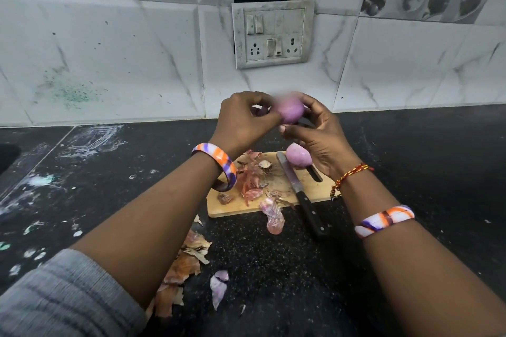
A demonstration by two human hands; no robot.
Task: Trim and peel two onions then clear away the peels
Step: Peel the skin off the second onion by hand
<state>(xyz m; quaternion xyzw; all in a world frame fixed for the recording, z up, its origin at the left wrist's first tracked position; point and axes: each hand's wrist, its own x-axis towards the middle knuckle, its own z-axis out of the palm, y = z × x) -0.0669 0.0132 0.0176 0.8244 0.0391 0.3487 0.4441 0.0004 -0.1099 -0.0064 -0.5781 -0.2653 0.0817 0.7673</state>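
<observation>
A peeled purple onion (290,111), blurred, is held up above the counter between both hands. My left hand (242,123) grips its left side, fingers curled around a dark bit of skin. My right hand (319,137) cups it from the right and below. A second peeled onion (298,158) rests on the wooden cutting board (309,186), partly behind my right hand. A black-handled knife (299,194) lies across the board, its handle over the front edge. Onion peels (250,180) are piled on the board's left part.
More dry peels (186,268) and purple skin pieces (219,286) lie on the black counter (109,172) in front of the board. A tiled wall with a switch-and-socket plate (272,34) stands behind. A sink edge (8,156) shows at far left.
</observation>
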